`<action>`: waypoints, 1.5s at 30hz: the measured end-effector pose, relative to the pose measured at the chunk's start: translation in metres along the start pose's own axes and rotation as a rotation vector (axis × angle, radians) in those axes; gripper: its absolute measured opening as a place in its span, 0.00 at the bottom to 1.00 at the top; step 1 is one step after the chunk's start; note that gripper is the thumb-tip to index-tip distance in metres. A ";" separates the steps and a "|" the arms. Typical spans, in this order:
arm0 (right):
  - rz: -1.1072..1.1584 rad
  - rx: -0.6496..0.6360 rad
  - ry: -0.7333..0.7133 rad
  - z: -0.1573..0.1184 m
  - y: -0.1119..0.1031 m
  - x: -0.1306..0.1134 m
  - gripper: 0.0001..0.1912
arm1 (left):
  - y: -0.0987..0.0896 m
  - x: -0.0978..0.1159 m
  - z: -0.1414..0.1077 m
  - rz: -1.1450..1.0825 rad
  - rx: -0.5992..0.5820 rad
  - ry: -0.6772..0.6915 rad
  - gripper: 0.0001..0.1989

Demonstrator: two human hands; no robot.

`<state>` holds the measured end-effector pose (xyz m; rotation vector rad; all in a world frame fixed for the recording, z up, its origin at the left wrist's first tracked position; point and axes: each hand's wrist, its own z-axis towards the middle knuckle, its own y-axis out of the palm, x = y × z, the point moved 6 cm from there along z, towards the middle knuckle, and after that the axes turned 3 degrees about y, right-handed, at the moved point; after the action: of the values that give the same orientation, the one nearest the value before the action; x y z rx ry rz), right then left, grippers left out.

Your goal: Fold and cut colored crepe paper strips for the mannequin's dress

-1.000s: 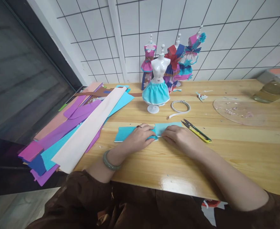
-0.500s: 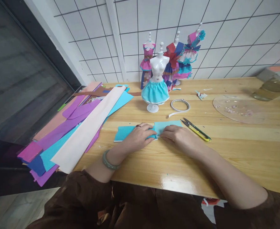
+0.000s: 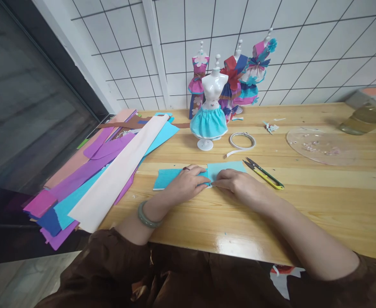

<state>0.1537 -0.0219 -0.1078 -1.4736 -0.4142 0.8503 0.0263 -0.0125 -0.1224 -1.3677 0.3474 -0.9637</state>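
A strip of blue crepe paper (image 3: 167, 177) lies flat near the front of the table, with a paler blue part (image 3: 218, 167) on the right and a fold line between the two. My left hand (image 3: 189, 182) presses the darker part, its fingers bent at the fold. At the lower edge of that fold, the fingers of my right hand (image 3: 234, 182) pinch the paper; their tips meet close to the left fingertips. Just beyond my right hand lie yellow-and-black thread snips (image 3: 265, 173). A roll of white double-sided tape (image 3: 243, 141) rests behind the paper.
A white mini mannequin (image 3: 212, 90) in a blue paper skirt stands behind the strip, with several dressed mannequins (image 3: 201, 77) by the wall. Coloured paper sheets (image 3: 120, 171) are piled at left. A clear plate (image 3: 319, 147) with small gems and a glass cup (image 3: 364, 117) are at right.
My right fingertips have shifted slightly left, toward the fold and the left fingertips. A little more of the paler part shows on the right. My left hand stays in place.
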 end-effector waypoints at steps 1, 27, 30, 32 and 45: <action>0.002 -0.010 -0.001 0.000 0.001 0.000 0.15 | 0.000 0.000 0.000 0.004 0.002 0.001 0.12; -0.018 -0.100 -0.018 -0.002 0.001 -0.004 0.14 | 0.000 -0.004 -0.001 0.014 0.011 0.002 0.12; -0.005 -0.091 -0.018 -0.002 0.000 -0.002 0.14 | 0.000 -0.005 -0.002 0.016 0.019 0.002 0.12; -0.007 -0.083 -0.022 -0.002 0.000 -0.002 0.14 | 0.001 -0.005 -0.002 0.020 0.022 0.006 0.12; -0.060 -0.043 -0.026 -0.002 0.001 -0.004 0.16 | -0.001 -0.004 -0.002 0.028 0.021 0.008 0.12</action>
<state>0.1525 -0.0264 -0.1082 -1.4835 -0.4968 0.8176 0.0225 -0.0104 -0.1230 -1.3370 0.3605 -0.9470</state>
